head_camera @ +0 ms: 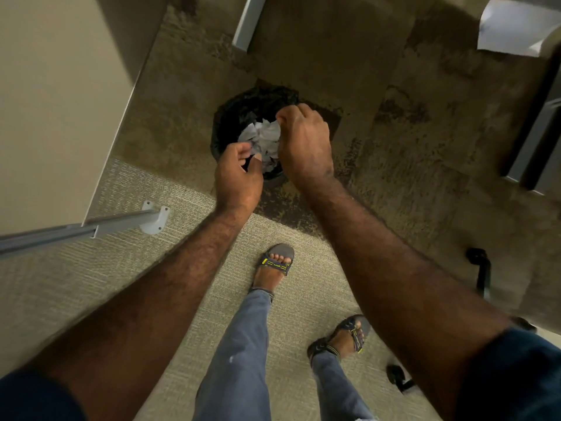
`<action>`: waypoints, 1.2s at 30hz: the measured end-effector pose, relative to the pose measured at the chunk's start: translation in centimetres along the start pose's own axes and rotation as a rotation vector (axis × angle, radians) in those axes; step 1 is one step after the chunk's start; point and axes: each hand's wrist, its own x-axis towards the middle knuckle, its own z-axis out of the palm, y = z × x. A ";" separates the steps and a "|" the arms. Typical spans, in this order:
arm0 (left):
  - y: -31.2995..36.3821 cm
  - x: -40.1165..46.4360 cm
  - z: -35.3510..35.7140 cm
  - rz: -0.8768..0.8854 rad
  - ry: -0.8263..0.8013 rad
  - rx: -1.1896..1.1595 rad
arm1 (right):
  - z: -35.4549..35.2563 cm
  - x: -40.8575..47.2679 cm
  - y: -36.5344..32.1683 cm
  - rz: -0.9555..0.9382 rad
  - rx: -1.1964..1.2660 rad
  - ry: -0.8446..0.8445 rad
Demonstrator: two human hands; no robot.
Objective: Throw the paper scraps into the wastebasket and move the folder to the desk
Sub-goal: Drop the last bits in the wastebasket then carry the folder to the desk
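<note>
Both my hands hang over the mouth of the round black wastebasket [233, 117] lined with a dark plastic bag. My left hand [238, 173] sits at the basket's seven o'clock edge, fingers loosely curled and parted, thumb out; its fingertips are just beside the crumpled white paper scraps [262, 138], though I cannot tell whether they truly grip any. My right hand [305, 141] covers the basket's three o'clock side, knuckles up, fingers bent down and pinched together at the top of the paper wad; it seems to have hold of the paper, but the palm hides the contact. The scraps lie bunched inside the basket's opening, between my two hands, white against the black liner.

The basket stands on mottled brown carpet [394, 132]. Toward six o'clock the floor turns to a paler ribbed carpet [91, 284], where my feet stand in grey sandals [277, 262] with yellow trim below blue jeans [243, 344]. At nine o'clock a grey metal bar [91, 229] ends in a white bracket screwed to the floor, beside a beige panel [60, 86]. At one o'clock a white sheet of paper [516, 25] lies on a surface at the frame's corner. Black chair castors [481, 268] show at four o'clock.
</note>
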 end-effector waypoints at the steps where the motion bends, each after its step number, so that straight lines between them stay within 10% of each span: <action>1: 0.2 0.1 0.1 0.004 -0.005 0.000 | -0.1 0.0 0.0 0.001 -0.001 0.000; 36: 10.5 -20.4 19.5 0.332 -0.331 0.138 | -12.1 -23.2 23.7 0.607 -0.027 0.348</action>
